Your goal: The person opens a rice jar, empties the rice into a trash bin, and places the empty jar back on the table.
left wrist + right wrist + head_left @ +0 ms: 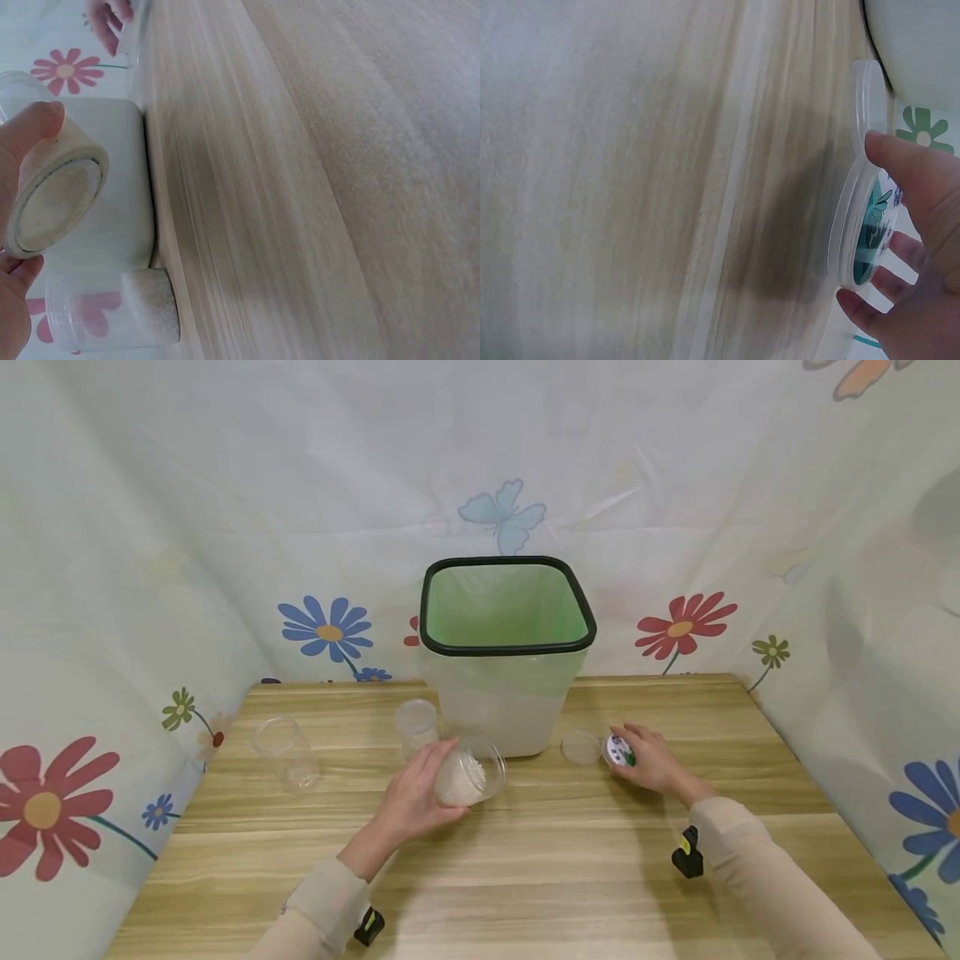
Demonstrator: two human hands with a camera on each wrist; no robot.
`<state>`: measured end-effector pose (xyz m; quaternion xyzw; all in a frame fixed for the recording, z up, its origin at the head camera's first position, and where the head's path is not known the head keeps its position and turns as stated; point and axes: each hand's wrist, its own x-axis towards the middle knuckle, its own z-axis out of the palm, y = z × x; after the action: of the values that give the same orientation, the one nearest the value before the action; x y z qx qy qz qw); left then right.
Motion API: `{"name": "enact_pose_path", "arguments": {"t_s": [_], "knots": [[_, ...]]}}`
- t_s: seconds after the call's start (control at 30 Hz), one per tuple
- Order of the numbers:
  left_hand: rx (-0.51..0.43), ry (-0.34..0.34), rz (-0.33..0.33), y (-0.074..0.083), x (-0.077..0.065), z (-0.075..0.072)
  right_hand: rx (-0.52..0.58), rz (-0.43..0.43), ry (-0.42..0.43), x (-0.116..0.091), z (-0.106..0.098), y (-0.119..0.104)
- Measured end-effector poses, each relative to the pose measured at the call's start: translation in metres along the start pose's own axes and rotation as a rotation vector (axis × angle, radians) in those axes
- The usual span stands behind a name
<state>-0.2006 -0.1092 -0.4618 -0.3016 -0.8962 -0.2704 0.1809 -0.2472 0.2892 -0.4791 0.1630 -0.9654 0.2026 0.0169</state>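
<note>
My left hand (416,797) grips a clear plastic jar (75,154) around its side. The jar is tilted, its mouth toward the right, with white grains (463,779) in its lower part; it is raised over the table. My right hand (651,758) holds a round lid (874,225) by its edge, thumb on one side and fingers on the other. A printed white and green label covers the lid's top. Beside it lies a plain clear lid (581,747), close to the right thumb in the right wrist view.
A green-and-white bin (495,702) with a black rim stands at the back centre. Left of it stands a second clear jar (112,309) with pale contents at its base. An empty clear jar (287,753) is further left on the wooden table (525,877). Flowered curtains surround the table.
</note>
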Motion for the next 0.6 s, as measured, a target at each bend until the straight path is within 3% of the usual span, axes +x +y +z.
{"name": "enact_pose_path", "arguments": {"t_s": [0.6], "knots": [[0.002,-0.020,-0.050,-0.0030,-0.0049,-0.0041,-0.012,-0.016,0.018,-0.0025,0.0070,-0.0005]]}}
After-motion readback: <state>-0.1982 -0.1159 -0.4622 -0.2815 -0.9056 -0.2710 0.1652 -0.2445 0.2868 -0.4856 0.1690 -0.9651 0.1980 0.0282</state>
